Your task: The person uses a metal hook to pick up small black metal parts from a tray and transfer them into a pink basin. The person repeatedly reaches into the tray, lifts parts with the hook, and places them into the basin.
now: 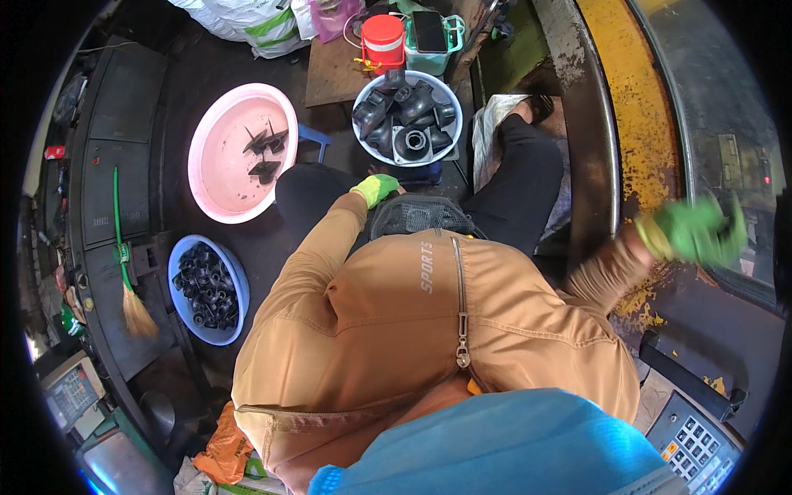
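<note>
Three basins sit in front of you, and from your left it goes like this: a green-handled broom [124,264] leans along the dark machine edge, and just beside it the blue basin [237,285] is loaded with small black plastic fittings [208,287]. Up from that, the big pink basin [216,124] holds only a few dark finned parts [266,148] near its right side, lots of bare pink around them. Now your left hand [375,189], in a green glove, is tucked down by your knee, just below the white basin [445,92]; fingers look curled in, but whether they've got hold of anything I cannot tell, the glove is small in view and partly hidden by your tan sleeve. That white basin is heaped with larger black pipe fittings [406,122], elbows and a round flanged piece, and it sits between your knees with a red jar [383,41] and a teal container [432,49] just behind it. A mesh-topped black thing [419,216] rests on your lap. Over to the right, your right hand [697,233], also green-gloved, is flung out well apart from the basins, over the worn yellow machine rim [620,107]; it's smeared with blur, so how far those fingers are open, or whether they grip anything, cannot be told. A keypad panel [695,445] sits lower right
</note>
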`<state>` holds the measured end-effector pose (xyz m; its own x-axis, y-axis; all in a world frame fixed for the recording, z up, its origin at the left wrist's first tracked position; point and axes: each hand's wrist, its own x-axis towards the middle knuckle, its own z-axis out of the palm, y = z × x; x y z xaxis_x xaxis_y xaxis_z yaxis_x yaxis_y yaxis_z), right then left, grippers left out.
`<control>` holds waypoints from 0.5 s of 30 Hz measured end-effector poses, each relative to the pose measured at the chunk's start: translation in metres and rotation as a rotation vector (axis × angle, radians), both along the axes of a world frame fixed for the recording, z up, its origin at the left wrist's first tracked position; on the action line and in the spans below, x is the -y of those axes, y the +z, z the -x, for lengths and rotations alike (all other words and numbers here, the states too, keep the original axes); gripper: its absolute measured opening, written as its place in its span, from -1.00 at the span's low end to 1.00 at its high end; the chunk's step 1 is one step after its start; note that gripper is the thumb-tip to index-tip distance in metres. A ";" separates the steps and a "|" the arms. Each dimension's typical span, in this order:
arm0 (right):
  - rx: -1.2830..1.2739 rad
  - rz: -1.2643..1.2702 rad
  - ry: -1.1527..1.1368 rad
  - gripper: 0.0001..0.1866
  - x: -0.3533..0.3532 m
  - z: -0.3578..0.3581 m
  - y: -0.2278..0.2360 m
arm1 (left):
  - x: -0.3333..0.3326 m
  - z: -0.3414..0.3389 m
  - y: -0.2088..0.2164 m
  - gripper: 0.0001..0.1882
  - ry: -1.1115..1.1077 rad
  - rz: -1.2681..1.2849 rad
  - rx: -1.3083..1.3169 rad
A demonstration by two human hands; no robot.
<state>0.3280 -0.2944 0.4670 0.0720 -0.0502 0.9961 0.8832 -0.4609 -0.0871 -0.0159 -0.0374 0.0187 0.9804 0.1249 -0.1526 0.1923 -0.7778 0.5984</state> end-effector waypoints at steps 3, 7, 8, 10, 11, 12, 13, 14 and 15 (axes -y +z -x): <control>-0.602 0.289 0.622 -0.79 -0.104 -0.004 -0.088 | -0.001 -0.006 0.010 -0.67 -0.048 0.038 -0.244; -0.986 0.491 0.623 -0.59 -0.221 -0.057 -0.185 | 0.007 0.008 0.057 -0.71 -0.130 0.004 0.204; -1.015 0.506 0.564 -0.52 -0.247 -0.070 -0.205 | 0.009 0.015 0.073 -0.71 -0.128 -0.017 0.305; -1.109 0.581 0.483 -0.33 -0.289 -0.096 -0.232 | 0.013 0.030 0.108 -0.73 -0.013 -0.040 0.295; -1.099 0.587 0.514 -0.31 -0.306 -0.106 -0.243 | 0.016 0.039 0.126 -0.73 0.129 0.046 0.295; -1.090 0.598 0.548 -0.30 -0.321 -0.113 -0.251 | 0.016 0.043 0.141 -0.73 0.355 0.376 0.256; -1.084 0.615 0.584 -0.28 -0.331 -0.116 -0.261 | 0.019 0.049 0.154 -0.71 0.535 0.642 0.301; -1.123 0.721 0.536 -0.24 -0.337 -0.124 -0.263 | 0.017 0.054 0.166 -0.69 0.717 0.723 0.254; -1.146 0.680 0.550 -0.21 -0.339 -0.125 -0.269 | 0.013 0.058 0.175 -0.65 0.855 0.775 0.264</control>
